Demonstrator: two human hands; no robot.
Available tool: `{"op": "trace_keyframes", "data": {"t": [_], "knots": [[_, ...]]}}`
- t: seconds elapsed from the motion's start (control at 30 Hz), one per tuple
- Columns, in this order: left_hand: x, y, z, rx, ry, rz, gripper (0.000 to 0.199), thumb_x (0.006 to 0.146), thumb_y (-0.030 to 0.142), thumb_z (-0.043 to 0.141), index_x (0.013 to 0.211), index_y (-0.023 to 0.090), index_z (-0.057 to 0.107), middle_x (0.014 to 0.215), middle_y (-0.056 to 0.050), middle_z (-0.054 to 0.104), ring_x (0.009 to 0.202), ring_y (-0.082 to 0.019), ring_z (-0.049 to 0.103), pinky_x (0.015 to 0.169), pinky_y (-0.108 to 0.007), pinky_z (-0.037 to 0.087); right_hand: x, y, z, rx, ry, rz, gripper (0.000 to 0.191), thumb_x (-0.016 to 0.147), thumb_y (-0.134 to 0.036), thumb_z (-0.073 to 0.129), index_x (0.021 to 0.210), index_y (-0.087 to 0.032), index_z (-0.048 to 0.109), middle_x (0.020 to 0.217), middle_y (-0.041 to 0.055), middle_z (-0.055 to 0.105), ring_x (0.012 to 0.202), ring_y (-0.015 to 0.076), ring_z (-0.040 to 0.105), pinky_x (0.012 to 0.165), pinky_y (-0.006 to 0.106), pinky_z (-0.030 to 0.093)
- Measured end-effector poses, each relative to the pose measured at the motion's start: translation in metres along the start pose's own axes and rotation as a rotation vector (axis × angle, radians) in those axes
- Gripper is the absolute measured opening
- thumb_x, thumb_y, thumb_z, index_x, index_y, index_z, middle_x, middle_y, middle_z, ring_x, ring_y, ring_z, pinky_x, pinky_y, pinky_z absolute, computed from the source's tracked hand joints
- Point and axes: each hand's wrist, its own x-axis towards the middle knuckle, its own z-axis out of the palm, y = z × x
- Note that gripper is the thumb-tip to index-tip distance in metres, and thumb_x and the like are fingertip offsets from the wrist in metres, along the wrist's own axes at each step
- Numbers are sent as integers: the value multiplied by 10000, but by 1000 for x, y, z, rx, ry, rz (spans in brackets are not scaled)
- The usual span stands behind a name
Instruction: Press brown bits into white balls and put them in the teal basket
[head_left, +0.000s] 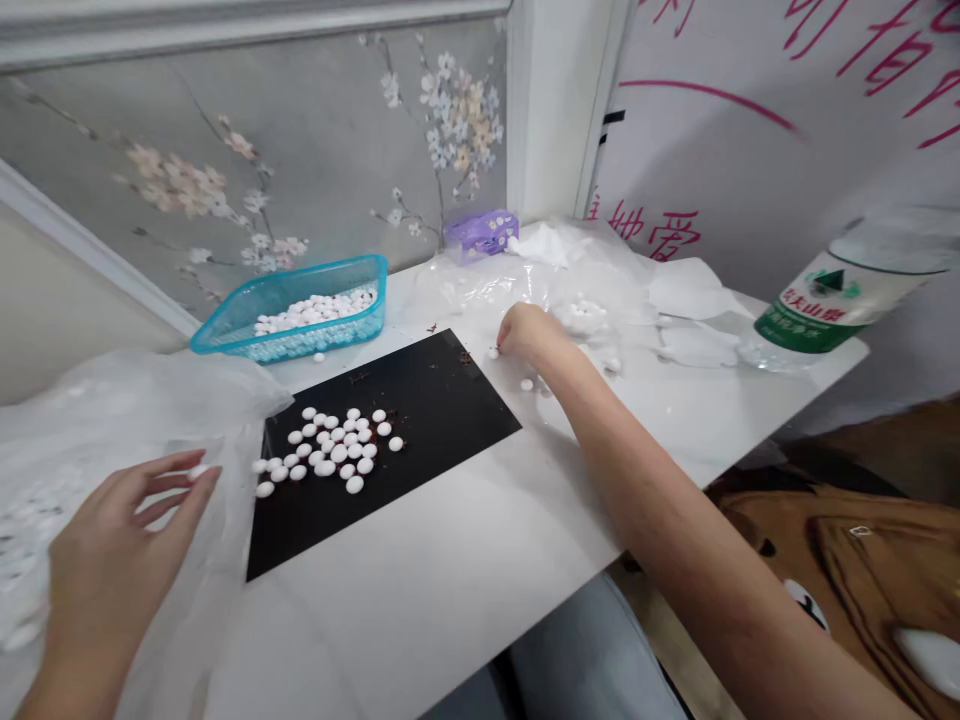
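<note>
My left hand [127, 530] pinches a small white round piece [198, 472] between thumb and fingertips, left of a black mat [427, 400]. Many similar white button-like pieces [339, 452] lie in a loose cluster on the mat, with small reddish-brown bits [360, 377] among and behind them. Beyond the mat's right corner, my right hand [529, 335] is closed in a pinch low over the white table. A white piece [493, 353] shows right at its fingertips; whether the fingers hold it or something smaller is hidden.
A blue plastic basket [300, 345] of white pieces stands behind the mat. Clear plastic bags lie at left [172, 390] and back right [465, 285], near a purple container [482, 235]. A large water bottle [825, 290] stands at right on the white table [390, 610].
</note>
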Motion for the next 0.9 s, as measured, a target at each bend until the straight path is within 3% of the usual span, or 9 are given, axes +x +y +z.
{"op": "trace_keyframes", "data": {"t": [0.13, 0.33, 0.5, 0.6, 0.73, 0.9], "knots": [[-7, 30, 4, -120, -39, -32, 348, 687, 489, 619, 877, 199, 646, 955, -45, 646, 772, -183, 628, 762, -300, 533, -1, -1, 3, 100, 135, -89, 228, 612, -48, 564, 790, -143, 670, 794, 83, 656, 763, 228, 634, 646, 288, 465], [-16, 34, 16, -338, -174, -105, 324, 699, 450, 645, 921, 216, 633, 960, -33, 639, 875, -188, 612, 801, -279, 507, -11, -22, 21, 387, 285, -392, 144, 625, -63, 537, 710, -140, 624, 749, 27, 634, 686, 139, 580, 623, 222, 436], [-26, 55, 25, -500, -287, -281, 354, 644, 457, 701, 881, 202, 637, 910, -43, 672, 875, -202, 634, 852, -307, 498, -35, -49, 48, 639, 82, -749, 128, 636, -35, 548, 687, -126, 622, 679, -7, 624, 579, 76, 525, 607, 190, 423], [-30, 63, 31, -636, -343, -354, 367, 564, 393, 776, 839, 196, 635, 916, -47, 680, 936, -214, 625, 864, -288, 496, -53, -60, 62, 663, -39, -845, 115, 661, -41, 565, 694, -121, 641, 681, -6, 637, 541, 61, 496, 602, 190, 416], [-35, 59, 38, -733, -455, -420, 327, 595, 356, 773, 857, 205, 648, 959, -44, 678, 970, -201, 610, 829, -237, 494, -69, -66, 75, 705, -88, -967, 93, 742, -90, 557, 776, -120, 637, 742, 3, 649, 535, 47, 472, 596, 176, 403], [-39, 59, 40, -825, -446, -508, 295, 610, 359, 767, 846, 224, 652, 959, -6, 672, 884, -153, 619, 739, -186, 501, -81, -68, 79, 749, -103, -1052, 174, 769, -101, 540, 932, -143, 587, 790, -10, 636, 572, 51, 480, 603, 166, 394]]}}
